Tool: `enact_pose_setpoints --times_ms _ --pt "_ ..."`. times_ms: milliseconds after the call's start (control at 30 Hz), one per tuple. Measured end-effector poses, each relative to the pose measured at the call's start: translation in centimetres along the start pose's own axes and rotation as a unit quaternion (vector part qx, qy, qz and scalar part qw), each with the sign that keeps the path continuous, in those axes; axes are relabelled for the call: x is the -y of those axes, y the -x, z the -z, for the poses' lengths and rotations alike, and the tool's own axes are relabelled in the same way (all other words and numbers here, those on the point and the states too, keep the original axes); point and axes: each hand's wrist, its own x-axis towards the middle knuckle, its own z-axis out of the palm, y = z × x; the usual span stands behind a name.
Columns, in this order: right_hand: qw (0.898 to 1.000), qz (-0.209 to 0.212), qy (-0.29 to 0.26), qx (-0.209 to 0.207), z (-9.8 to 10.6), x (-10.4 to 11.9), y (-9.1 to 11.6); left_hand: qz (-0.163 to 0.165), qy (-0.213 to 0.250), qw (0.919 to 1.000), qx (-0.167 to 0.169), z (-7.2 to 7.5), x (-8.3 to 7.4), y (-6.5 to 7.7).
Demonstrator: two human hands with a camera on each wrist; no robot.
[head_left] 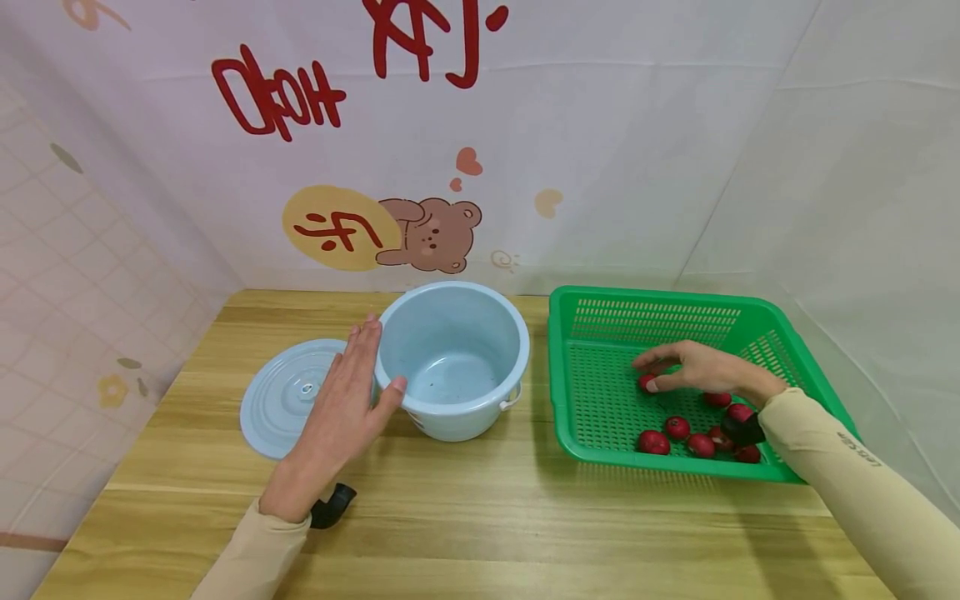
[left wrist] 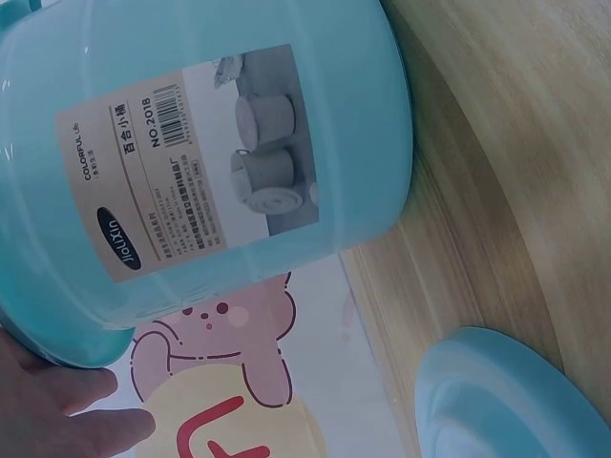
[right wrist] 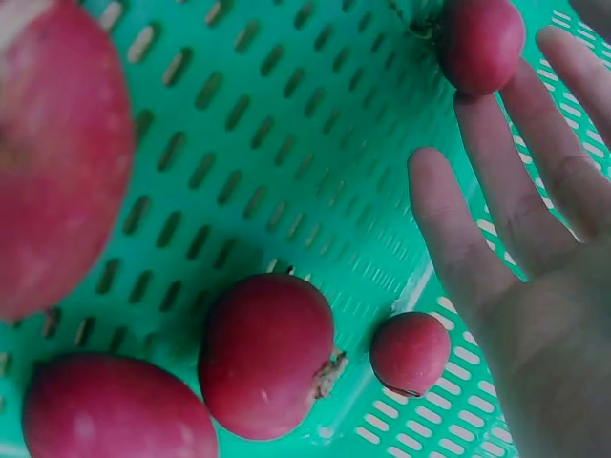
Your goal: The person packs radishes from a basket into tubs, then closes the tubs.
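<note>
My left hand (head_left: 345, 404) lies with straight fingers along the left side of a light blue bucket (head_left: 453, 421), its fingertips right at the rim. In the left wrist view, those fingers (left wrist: 95, 434) show beside the rim and a printed label (left wrist: 191, 162) faces the camera. The bucket's inside shows no contents. Inside a green basket (head_left: 562, 417), my right hand (head_left: 697, 367) reaches down over a small red radish (head_left: 646, 382). The right wrist view has its fingers extended and spread, with fingertips at a radish (right wrist: 482, 43).
A round blue lid (head_left: 273, 400) lies on the wooden table (head_left: 465, 517), left of the bucket and partly behind my left hand. Several more radishes (head_left: 701, 445) sit in the basket's near right part. A white printed curtain (head_left: 600, 125) hangs behind the table.
</note>
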Motion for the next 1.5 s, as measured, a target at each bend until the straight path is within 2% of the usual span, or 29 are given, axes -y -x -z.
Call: enact_pose_setpoints --times_ms 233,767,933,1167,1500 --pt "1.0 0.0 0.018 0.006 -0.2 -0.3 -0.1 -0.007 0.003 0.9999 -0.006 -0.1 0.1 0.0" --pt "0.999 -0.012 0.029 0.005 -0.2 0.2 -0.2 0.001 0.008 1.0 -0.003 0.0 -0.1 0.1" --pt "0.999 -0.016 0.035 -0.015 0.1 0.3 0.1 -0.003 0.008 0.9999 -0.007 -0.1 -0.1 0.1" --pt "0.999 -0.015 0.008 -0.051 1.0 1.1 1.3 -0.004 0.026 0.9996 -0.014 -0.3 -0.1 0.2" --pt "0.994 0.005 0.001 -0.11 2.5 4.1 3.1 0.001 0.031 0.9993 -0.021 -0.5 -0.1 0.1"
